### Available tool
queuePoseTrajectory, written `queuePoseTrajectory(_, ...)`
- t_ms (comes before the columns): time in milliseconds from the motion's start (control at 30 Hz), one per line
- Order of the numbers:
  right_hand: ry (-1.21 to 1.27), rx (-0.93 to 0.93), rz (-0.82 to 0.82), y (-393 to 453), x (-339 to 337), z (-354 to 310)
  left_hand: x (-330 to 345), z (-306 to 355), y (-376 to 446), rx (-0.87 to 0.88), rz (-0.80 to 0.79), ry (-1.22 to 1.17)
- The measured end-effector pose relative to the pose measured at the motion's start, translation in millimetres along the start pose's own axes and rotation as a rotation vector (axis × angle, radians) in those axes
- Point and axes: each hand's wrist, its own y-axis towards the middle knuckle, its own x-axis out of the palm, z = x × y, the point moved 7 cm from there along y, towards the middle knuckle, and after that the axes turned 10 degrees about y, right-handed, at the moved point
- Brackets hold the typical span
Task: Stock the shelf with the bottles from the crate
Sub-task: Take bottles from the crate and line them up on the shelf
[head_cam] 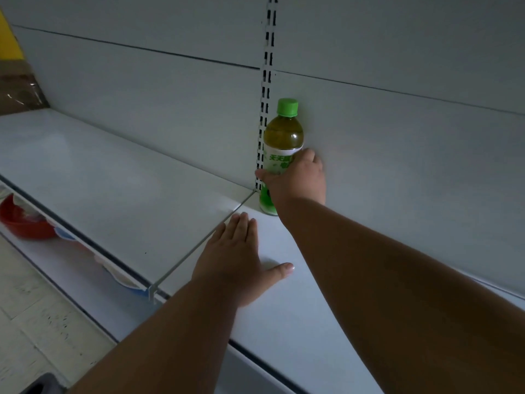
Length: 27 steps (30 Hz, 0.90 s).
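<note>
A person's right hand (298, 177) grips a green-capped bottle (282, 137) of yellow-green drink around its white and green label, thumb on the left side and fingers wrapped round the right, as the bottle stands upright at the very back of a white metal shelf (113, 177). The bottle's base rests on the shelf surface, right against the pale back panel (397, 132) and just to the right of a slotted vertical upright (268, 66) that runs up the panel. The left hand (238, 257) lies flat and open on the shelf nearer the camera, palm down, fingers straight and together, thumb spread to the right; it holds nothing and sits well short of the bottle. A thin wire divider (199, 245) runs from the foot of the upright toward the shelf's front edge, passing just left of the left hand. On a lower shelf at far left sit a red bowl (25, 220) and a few other dishes, too dim to make out in detail. A brown cardboard box (20, 89) stands at the far left end of the upper shelf, below a strip of yellow. Pale floor tiles (37, 317) show at lower left.
</note>
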Motion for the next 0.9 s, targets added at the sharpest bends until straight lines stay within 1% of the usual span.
queuePoseTrajectory(67,0.039,0.027,-0.005,-6.6,-6.4,0.4,-1.1,1.6,0.9,0.006,-0.005,0.002)
queuePoseTrajectory(133,0.011,-0.008,-0.020,-19.6,-17.0,-3.6,-5.0,2.3,-2.9,0.002,-0.007,-0.023)
queuePoseTrajectory(233,-0.041,-0.129,-0.071,-50.8,-37.7,-16.0,-17.0,-2.1,-21.7,-0.011,0.023,-0.073)
queuePoseTrajectory(367,-0.146,-0.332,-0.206,-104.8,-57.6,-44.8,-42.6,-21.9,-82.1,-0.048,0.055,-0.078)
queuePoseTrajectory(500,-0.158,-0.536,-0.361,-176.6,-67.3,-89.0,-75.6,-46.8,-179.1,-0.186,0.035,-0.089)
queuePoseTrajectory(667,-0.046,-0.687,-0.553,-294.3,-66.9,-145.7,-109.4,-80.4,-340.7,-0.394,-0.049,-0.018)
queuePoseTrajectory(800,0.017,-0.812,-0.725,-399.9,-61.9,-188.3,-135.3,-98.4,-472.4,-0.605,-0.014,0.029)
queuePoseTrajectory(900,0.054,-0.886,-0.852,-470.7,-54.1,-207.4,-146.6,-107.7,-550.0,-0.738,0.014,0.033)
